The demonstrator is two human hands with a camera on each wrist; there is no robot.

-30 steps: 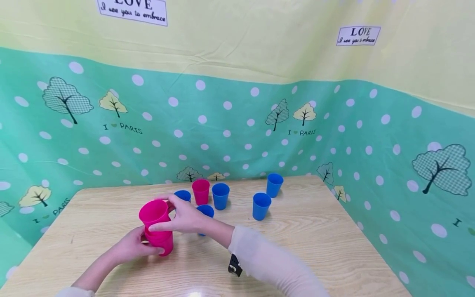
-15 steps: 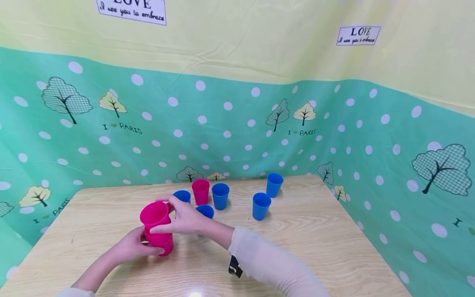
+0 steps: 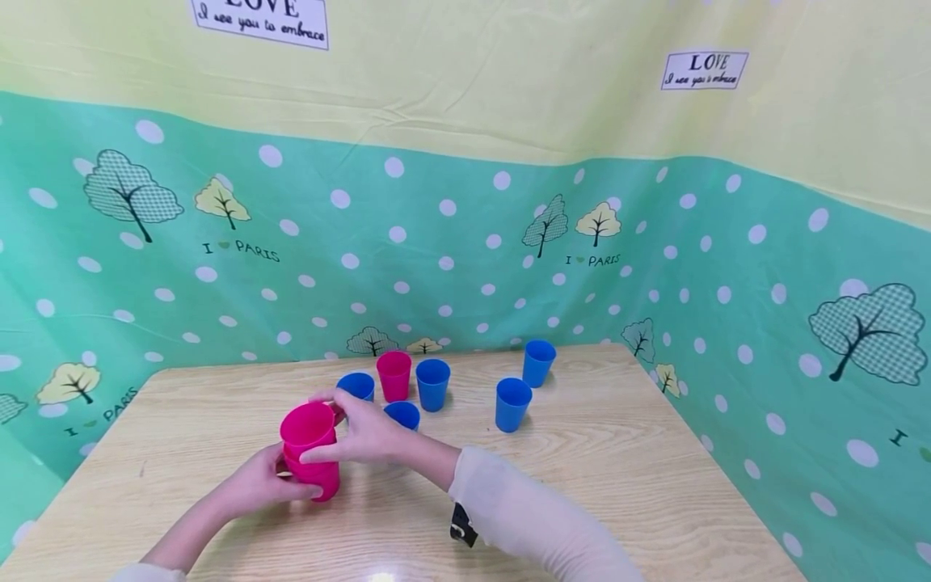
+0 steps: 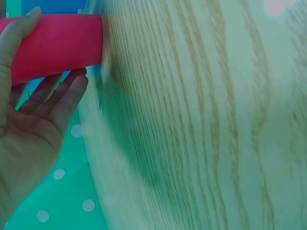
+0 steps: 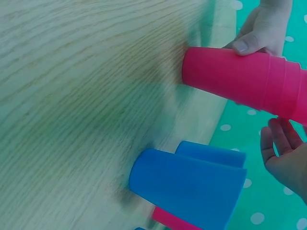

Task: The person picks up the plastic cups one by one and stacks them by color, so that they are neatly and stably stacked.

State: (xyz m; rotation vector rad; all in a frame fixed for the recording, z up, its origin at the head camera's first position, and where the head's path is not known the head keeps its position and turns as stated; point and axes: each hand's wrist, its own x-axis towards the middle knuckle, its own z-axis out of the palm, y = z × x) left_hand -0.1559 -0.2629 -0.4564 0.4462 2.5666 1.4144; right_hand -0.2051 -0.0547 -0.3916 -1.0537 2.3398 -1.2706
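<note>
In the head view a stack of pink cups stands at the table's front left. My left hand grips its lower part, thumb on the near side. My right hand holds the upper pink cup near its rim, thumb in front and fingers behind. That cup sits partly down inside the ones below. The right wrist view shows the nested rims along the pink stack, its base at the wood. Seen from the left wrist, the left hand's fingers curl round the pink cup.
Just beyond my right hand stand two blue cups, partly hidden by it. Behind them are another pink cup and a blue cup. Two more blue cups stand to the right. A dotted green curtain hangs behind the wooden table.
My right hand has lowered the upper pink cup further into the stack, shifting slightly right. The left hand has stayed in place on the lower cups.
</note>
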